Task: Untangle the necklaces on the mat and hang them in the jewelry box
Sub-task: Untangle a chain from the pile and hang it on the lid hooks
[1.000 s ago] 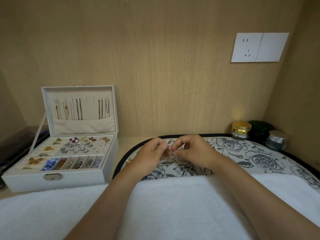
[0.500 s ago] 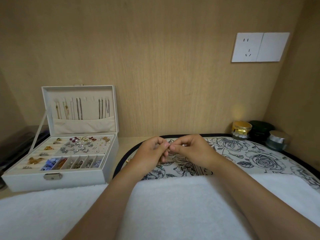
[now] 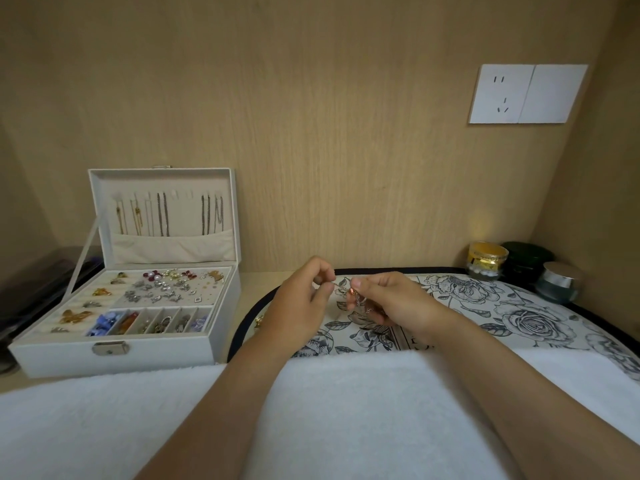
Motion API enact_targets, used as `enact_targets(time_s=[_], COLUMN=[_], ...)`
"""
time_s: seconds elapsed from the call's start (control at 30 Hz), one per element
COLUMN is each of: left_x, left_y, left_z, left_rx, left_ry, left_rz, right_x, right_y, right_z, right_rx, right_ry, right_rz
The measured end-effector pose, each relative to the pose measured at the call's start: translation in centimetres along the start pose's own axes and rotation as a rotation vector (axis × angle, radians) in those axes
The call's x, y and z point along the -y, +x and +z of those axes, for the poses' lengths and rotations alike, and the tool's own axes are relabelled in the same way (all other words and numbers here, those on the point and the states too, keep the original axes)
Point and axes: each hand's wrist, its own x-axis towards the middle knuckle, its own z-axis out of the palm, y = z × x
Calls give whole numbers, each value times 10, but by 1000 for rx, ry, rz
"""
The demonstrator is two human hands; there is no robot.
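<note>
Wood-panelled desk alcove; white open jewelry box (image 3: 156,363) toward left edge, black-rimmed floral mat (image 3: 485,306) centre-right. Item: fine metal chain necklace (image 3: 356,298), just above mat, pinched between curled fingers of left hand (image 3: 301,303) and right hand (image 3: 401,303). Probably light, limp, snag-prone; grip near clasp.

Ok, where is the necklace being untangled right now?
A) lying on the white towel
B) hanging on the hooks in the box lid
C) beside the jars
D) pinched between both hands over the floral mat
D: the left hand and right hand each pinch the thin necklace, which is held above the floral mat.
</note>
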Motion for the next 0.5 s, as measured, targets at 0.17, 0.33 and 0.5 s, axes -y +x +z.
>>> enact_targets(time_s=[0.17,0.33,0.5], left_x=[2,0,-15], left_y=[1,-1,-5], left_z=[4,7,2], left_rx=[-46,-23,11], left_ry=[44,-47,-183], left_rz=[40,-34,-121], right_x=[3,6,6], right_y=[-2,-3,-3], right_z=[3,4,4], right_rx=[51,44,-17], right_ry=[36,79,15], right_rz=[28,31,12])
